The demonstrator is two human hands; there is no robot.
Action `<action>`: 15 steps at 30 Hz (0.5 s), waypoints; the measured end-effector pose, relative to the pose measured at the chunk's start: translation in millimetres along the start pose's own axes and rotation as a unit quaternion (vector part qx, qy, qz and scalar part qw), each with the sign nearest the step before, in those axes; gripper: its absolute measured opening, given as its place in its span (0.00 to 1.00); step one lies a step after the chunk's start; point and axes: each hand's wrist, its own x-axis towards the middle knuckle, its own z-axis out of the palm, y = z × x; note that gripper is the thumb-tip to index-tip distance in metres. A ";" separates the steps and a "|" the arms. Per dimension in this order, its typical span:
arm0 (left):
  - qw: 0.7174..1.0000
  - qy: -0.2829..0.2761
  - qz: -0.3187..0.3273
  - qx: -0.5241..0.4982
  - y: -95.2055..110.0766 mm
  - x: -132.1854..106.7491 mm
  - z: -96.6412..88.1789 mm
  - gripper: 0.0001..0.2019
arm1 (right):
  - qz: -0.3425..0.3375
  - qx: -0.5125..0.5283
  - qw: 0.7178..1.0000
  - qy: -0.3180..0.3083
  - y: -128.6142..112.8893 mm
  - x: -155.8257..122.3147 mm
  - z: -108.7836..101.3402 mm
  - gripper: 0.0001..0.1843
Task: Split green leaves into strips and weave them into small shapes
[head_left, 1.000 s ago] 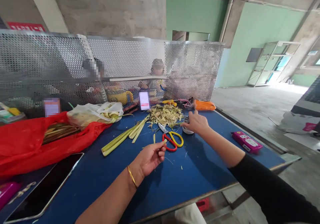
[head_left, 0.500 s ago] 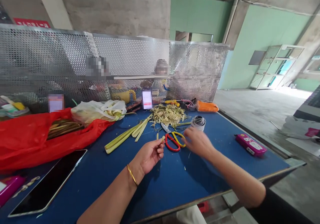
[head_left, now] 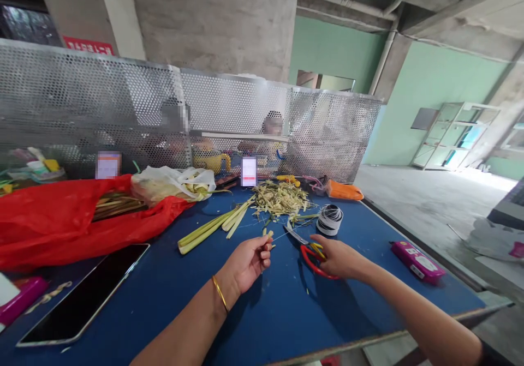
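Note:
My left hand (head_left: 248, 261) hovers over the blue table (head_left: 172, 306), its fingers pinched on a short pale leaf strip (head_left: 269, 235); a thin thread runs from it toward the wire spool (head_left: 329, 219). My right hand (head_left: 338, 257) is closed round the red and yellow handles of the scissors (head_left: 307, 249), whose blades point up and left toward the strip. Behind them lie long green-yellow leaf stalks (head_left: 213, 225) and a heap of shredded leaf scraps (head_left: 280, 198).
A red plastic bag (head_left: 49, 227) with leaves and a whitish bag (head_left: 172, 183) lie at left. A tablet (head_left: 84, 295) rests near the front left. A pink box (head_left: 417, 261) lies at right, an orange tool (head_left: 344, 191) by the perforated metal screen (head_left: 213, 115). People sit behind it.
My right hand came back from the wire spool, reached the scissors and took hold of their handles, drawing them nearer. My left hand stayed put with its strip.

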 end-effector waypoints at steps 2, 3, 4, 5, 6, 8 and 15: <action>1.000 -0.006 -0.002 0.000 -1.7 0.2 0.2 0.08 | 0.016 0.036 0.998 -0.041 16.9 -22.0 -3.0 0.24; 1.000 -0.008 -0.004 0.000 -2.6 0.3 0.5 0.07 | 0.020 0.075 0.994 -0.071 24.1 -33.2 -3.9 0.23; 1.000 -0.007 -0.006 0.000 -3.3 0.3 0.7 0.07 | 0.049 0.195 0.974 -0.104 30.0 -44.2 -4.4 0.24; 1.000 -0.006 -0.008 0.001 -3.9 0.3 0.9 0.07 | 0.071 0.310 0.941 -0.113 34.4 -54.4 -4.9 0.24; 1.000 -0.006 -0.010 0.001 -4.2 0.4 0.9 0.07 | 0.082 0.398 0.908 -0.098 37.0 -63.3 -5.4 0.24; 1.000 -0.009 -0.010 0.004 -4.4 0.4 0.6 0.07 | 0.094 0.500 0.857 -0.085 37.5 -76.0 -6.4 0.24; 1.000 -0.009 0.002 0.009 -4.0 1.8 -1.0 0.07 | 0.085 0.587 0.805 -0.037 26.8 -74.2 -6.2 0.28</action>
